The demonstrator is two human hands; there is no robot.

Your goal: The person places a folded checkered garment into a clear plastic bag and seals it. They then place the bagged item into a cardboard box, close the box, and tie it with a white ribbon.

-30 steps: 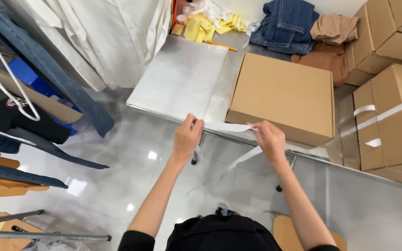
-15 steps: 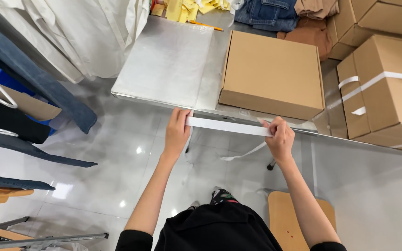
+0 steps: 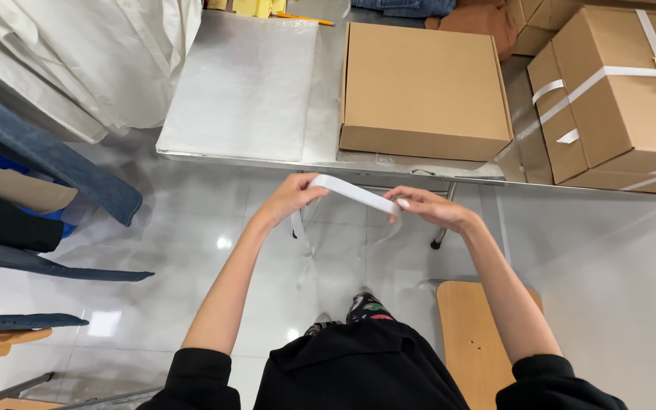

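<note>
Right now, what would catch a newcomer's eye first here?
A flat white ribbon strip stretched between the left hand and right hand, pinched in the fingers of each, in front of the metal table. Behind it a plain closed brown cardboard box lies on that table, with a white-ribboned cardboard box to its right.

You see a plain closed cardboard box (image 3: 423,87) on the metal table (image 3: 328,144), a ribbon-tied box (image 3: 620,95) beside it, and hanging clothes (image 3: 36,163) at left.
</note>
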